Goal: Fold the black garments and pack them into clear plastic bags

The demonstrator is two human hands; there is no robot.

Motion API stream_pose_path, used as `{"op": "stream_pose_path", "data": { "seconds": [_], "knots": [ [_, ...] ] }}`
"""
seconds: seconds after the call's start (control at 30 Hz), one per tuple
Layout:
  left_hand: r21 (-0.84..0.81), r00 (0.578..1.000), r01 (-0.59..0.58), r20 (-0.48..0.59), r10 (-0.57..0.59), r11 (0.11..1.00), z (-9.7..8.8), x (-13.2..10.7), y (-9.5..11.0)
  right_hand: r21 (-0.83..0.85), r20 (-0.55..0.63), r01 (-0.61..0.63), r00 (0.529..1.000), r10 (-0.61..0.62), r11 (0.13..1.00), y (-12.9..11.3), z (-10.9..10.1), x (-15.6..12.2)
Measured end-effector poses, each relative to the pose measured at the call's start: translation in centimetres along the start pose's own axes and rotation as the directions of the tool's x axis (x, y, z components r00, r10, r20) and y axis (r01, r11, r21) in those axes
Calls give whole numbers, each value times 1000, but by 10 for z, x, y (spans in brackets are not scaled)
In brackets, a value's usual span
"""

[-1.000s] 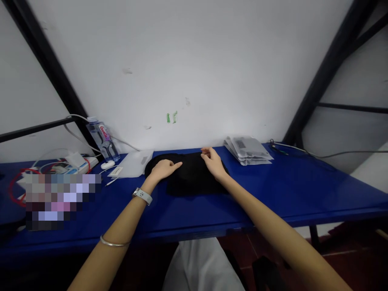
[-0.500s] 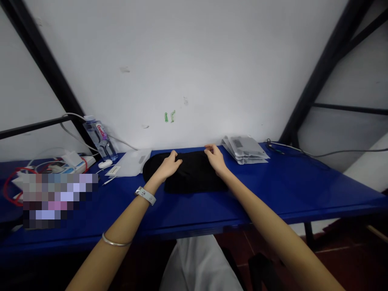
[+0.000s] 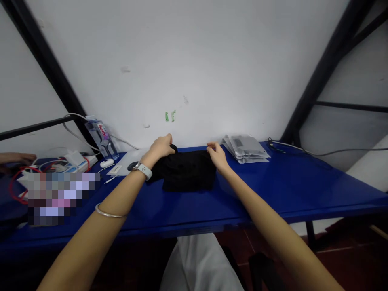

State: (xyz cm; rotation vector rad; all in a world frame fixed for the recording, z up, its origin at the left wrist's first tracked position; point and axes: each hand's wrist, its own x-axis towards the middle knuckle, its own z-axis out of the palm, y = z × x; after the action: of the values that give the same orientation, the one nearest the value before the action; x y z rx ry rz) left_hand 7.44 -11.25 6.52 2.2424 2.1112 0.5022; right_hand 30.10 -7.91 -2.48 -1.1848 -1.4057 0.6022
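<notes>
Left hand (image 3: 162, 146) pinches up black cloth (image 3: 189, 171) on the blue desk (image 3: 291, 182); right hand (image 3: 217, 157) half-curled at its right edge, fingertips obscured, grip impossible to tell! Another person's hand (image 3: 21, 157), cut off, far left.

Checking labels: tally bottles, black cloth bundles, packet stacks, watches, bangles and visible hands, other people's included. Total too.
Bottle: 1
Black cloth bundle: 1
Packet stack: 1
Watch: 1
Bangle: 1
Hands: 3 (left hand, right hand, another person's hand)
Total: 8
</notes>
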Motion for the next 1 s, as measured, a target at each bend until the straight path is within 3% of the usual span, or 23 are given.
{"op": "stream_pose_path", "data": {
  "seconds": [0.1,0.2,0.27,0.37,0.47,0.53,0.63,0.73,0.8,0.9,1.0],
  "knots": [
    [-75,994,-110,3,111,991,17,-4,27,-5,4,-7,1000,7,1000,-1,-1,-1],
    [-334,965,-187,116,237,924,35,-13,51,-21,11,-13,1000,13,1000,-1,-1,-1],
    [-436,950,-202,132,284,877,39,-18,55,-27,13,-13,1000,14,1000,-1,-2,0],
    [-427,972,-197,34,233,883,34,-23,41,-29,36,16,999,-15,999,-7,-2,-4],
    [-431,993,-106,-6,115,896,27,-24,8,-73,150,162,977,-150,984,-22,1,-15],
    [-430,999,-32,6,38,902,26,-25,-18,-102,297,335,909,-293,937,-33,5,-25],
    [-413,998,59,57,-39,909,33,-28,-50,-142,558,543,734,-386,828,-40,11,-38],
    [-473,991,122,109,-79,873,44,-33,-68,-199,785,586,575,-230,786,-33,11,-39],
    [-526,989,134,126,-79,840,49,-34,-71,-215,861,575,493,-125,789,-26,8,-36],
    [-543,992,120,106,-74,831,52,-33,-70,-232,904,568,425,-41,790,-21,3,-33],
    [-506,993,110,29,-110,856,53,-28,-72,-266,910,573,414,6,775,-24,2,-35]
  ]
}}
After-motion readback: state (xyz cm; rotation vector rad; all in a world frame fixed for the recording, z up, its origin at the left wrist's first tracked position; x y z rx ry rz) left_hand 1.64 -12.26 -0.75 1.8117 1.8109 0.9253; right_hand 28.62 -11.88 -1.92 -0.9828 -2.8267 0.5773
